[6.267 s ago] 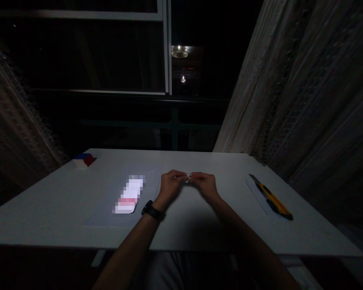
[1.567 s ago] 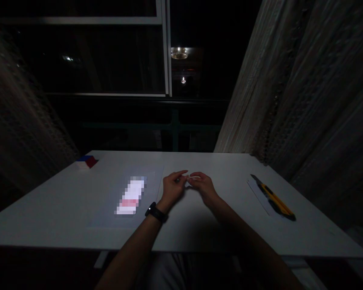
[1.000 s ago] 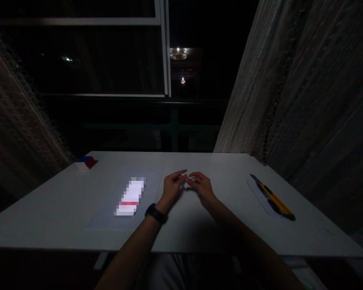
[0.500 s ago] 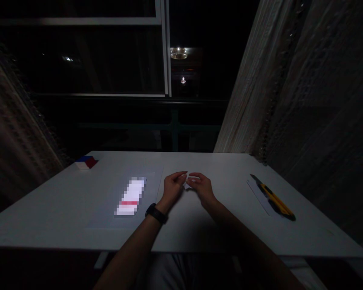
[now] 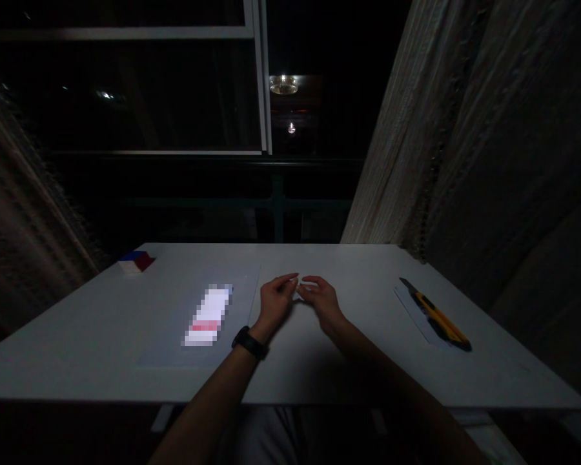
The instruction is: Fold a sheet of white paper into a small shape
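Both hands meet over the middle of a white table (image 5: 101, 336) in dim light. My left hand (image 5: 275, 301), with a black watch on its wrist, and my right hand (image 5: 319, 301) pinch a small white piece of paper (image 5: 297, 296) between their fingertips, low over the tabletop. The fingers of both hands are curled in a pinch. The paper piece is tiny and mostly hidden by the fingers.
A lit phone (image 5: 207, 316) lies on a pale sheet (image 5: 164, 342) left of my hands. A yellow utility knife (image 5: 438, 316) rests on a paper strip at the right. A red and blue block (image 5: 134, 261) sits at the far left corner. Curtains hang on both sides.
Earlier both hands held the paper piece with fists close together; the left index finger has since stretched out a little. In the last second the hands have hardly moved.
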### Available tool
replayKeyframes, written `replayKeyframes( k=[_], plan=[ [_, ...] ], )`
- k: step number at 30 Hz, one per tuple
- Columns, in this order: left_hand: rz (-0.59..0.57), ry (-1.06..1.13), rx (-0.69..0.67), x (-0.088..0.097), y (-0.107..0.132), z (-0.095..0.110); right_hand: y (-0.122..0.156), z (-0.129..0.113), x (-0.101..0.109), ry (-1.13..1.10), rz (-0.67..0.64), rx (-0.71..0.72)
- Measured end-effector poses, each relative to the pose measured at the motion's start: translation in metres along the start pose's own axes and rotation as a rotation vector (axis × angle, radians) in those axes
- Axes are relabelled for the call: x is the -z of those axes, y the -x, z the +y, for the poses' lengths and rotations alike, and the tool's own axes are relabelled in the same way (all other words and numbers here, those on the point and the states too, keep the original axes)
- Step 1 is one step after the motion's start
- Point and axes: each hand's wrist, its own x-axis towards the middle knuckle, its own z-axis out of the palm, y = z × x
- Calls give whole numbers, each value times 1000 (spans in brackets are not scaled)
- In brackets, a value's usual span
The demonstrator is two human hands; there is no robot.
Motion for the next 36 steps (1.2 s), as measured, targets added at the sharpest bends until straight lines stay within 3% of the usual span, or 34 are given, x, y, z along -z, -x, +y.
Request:
replayKeyframes(
  k=[7, 14, 23, 36],
  plan=[
    [9, -118, -27, 0, 0, 1, -3, 2, 2, 12, 27, 42],
    [-185, -48, 119, -3, -3, -6, -7, 3, 4, 38, 52, 124],
    [-234, -371, -6, -4, 2, 1, -9, 16, 2, 105, 122, 270],
    [-250, -289, -37, -12, 5, -8, -9, 18, 0, 235, 235, 370]
  ],
)
